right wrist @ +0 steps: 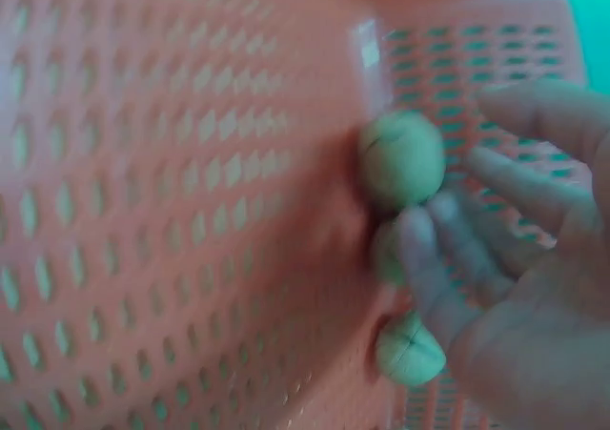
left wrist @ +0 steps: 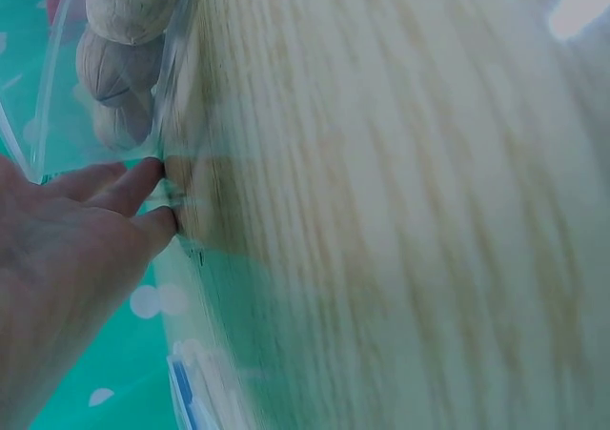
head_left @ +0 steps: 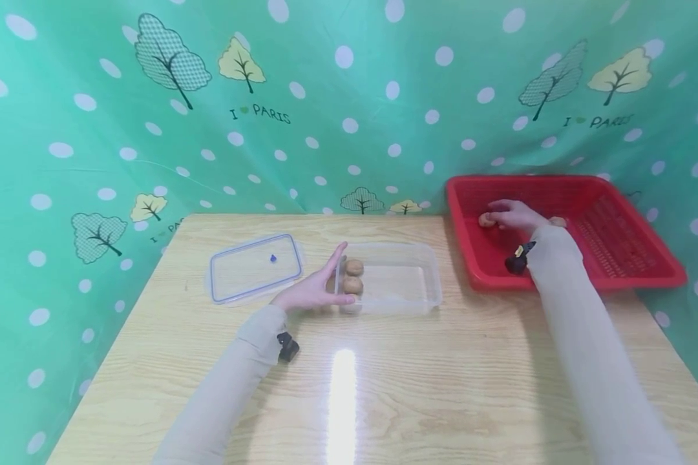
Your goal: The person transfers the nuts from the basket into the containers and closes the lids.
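My left hand [head_left: 311,290] spans the left end of a clear plastic container [head_left: 398,309], thumb along its near side and fingers toward the far corner. Inside that end, several brown walnuts [head_left: 353,285] sit in a row; the left wrist view shows these walnuts [left wrist: 119,68] through the wall. My right hand [head_left: 518,216] reaches down into a red plastic basket [head_left: 477,258], its fingers close around a walnut [head_left: 486,219]. In the right wrist view, its spread fingers [right wrist: 434,268] are right by a large walnut [right wrist: 402,158], with two more walnuts [right wrist: 410,349] beside it.
A clear lid with a blue seal [head_left: 256,268] lies on the wooden table [head_left: 419,387] left of the container. Another walnut [head_left: 557,221] is in the basket beyond the right wrist. A green dotted curtain [head_left: 349,84] hangs behind the table.
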A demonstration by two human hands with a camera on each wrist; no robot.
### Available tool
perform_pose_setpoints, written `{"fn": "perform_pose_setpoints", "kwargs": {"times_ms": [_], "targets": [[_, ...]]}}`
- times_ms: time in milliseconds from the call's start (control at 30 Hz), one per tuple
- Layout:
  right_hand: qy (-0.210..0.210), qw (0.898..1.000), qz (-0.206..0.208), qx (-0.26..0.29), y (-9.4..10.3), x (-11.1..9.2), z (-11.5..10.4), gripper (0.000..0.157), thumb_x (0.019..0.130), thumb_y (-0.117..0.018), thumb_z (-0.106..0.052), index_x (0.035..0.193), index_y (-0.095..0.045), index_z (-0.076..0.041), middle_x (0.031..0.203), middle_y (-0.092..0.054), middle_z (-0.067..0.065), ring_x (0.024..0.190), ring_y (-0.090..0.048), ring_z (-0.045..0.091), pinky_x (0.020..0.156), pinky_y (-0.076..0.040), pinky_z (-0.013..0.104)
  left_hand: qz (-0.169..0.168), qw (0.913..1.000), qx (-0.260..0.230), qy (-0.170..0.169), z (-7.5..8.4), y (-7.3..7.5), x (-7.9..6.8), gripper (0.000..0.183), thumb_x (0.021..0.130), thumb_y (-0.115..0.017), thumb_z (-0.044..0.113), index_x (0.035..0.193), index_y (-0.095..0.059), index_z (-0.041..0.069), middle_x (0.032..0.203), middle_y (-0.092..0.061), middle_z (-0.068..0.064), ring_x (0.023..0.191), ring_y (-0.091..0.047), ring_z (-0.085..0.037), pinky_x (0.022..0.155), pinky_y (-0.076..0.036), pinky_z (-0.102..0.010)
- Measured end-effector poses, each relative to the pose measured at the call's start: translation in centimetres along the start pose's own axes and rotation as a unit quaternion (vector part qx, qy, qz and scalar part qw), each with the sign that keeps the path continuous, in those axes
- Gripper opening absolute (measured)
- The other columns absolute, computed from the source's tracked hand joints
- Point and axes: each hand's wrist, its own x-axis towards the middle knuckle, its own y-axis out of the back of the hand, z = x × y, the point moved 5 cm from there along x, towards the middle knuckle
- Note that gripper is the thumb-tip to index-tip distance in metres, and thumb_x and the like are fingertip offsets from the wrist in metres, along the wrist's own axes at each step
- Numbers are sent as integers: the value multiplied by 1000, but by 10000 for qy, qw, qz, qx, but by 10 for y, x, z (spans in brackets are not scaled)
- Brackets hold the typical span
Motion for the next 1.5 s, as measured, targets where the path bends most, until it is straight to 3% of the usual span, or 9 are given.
{"fn": "perform_pose_setpoints", "kwargs": {"times_ms": [167, 233, 400, 467, 667, 933, 1200, 1500], "targets": [[96, 9998, -123, 135, -4, 3, 4, 58, 90, -53, -18, 134, -27, 8, 125, -42, 26, 110, -41, 35, 93, -37, 47, 160, 9997, -156, -6, -17, -1, 6, 108, 73, -74, 26, 136, 12, 46, 148, 2, -8, 130, -17, -32, 103, -16, -48], [-17, 9997, -229, 17, -7, 4, 5, 58, 87, -58, -23, 133, -32, 3, 121, -48, 23, 109, -44, 34, 91, -38, 48, 250, 9996, -101, 45, -24, 0, 8, 108, 72, -74, 28, 135, 11, 50, 148, -1, -7, 129, -20, -31, 102, -18, -48], [-209, 9964, -801, -180, -16, 7, 9, 57, 85, -60, -26, 131, -38, -1, 122, -47, 18, 109, -45, 33, 92, -37, 46, 280, 9995, -169, 41, -30, 0, 11, 109, 71, -75, 27, 134, 10, 52, 148, -3, -6, 128, -22, -29, 102, -19, -47], [-116, 9956, -925, -108, -18, 9, 9, 55, 85, -60, -20, 130, -37, 1, 122, -47, 20, 109, -45, 34, 92, -37, 46, 272, 9995, -154, 54, -30, -1, 11, 109, 72, -75, 26, 134, 10, 52, 148, -1, -5, 129, -20, -28, 103, -18, -46], [-14, 9966, -827, -46, -19, 10, 9, 56, 81, -64, -17, 128, -39, -2, 115, -50, 15, 104, -49, 31, 86, -44, 42, 238, 9997, -25, 3, -28, 0, 11, 109, 72, -74, 28, 134, 12, 50, 148, 0, -6, 128, -22, -31, 102, -20, -47], [151, 9965, -815, -113, -22, 14, 8, 49, 81, -65, -15, 124, -45, -1, 108, -55, 16, 100, -52, 30, 87, -43, 40, 276, 9996, 38, 99, -31, 0, 11, 109, 69, -76, 34, 134, 11, 52, 148, 0, -2, 129, -20, -27, 103, -18, -46], [215, 9988, -99, -432, -13, 15, 2, 53, 75, -71, -28, 121, -51, -11, 109, -55, 11, 95, -53, 27, 78, -47, 37, 148, 9997, -184, -6, -26, -2, 8, 109, 71, -75, 31, 135, 13, 48, 148, -1, -11, 126, -25, -32, 102, -21, -47], [496, 9984, 198, 193, -1, 10, -1, 52, 79, -68, -28, 124, -49, -11, 116, -53, 10, 101, -50, 29, 85, -45, 43, 287, 9994, -133, 130, -34, -1, 12, 110, 71, -76, 24, 133, 11, 54, 148, 1, -1, 128, -21, -26, 102, -22, -45]]}}
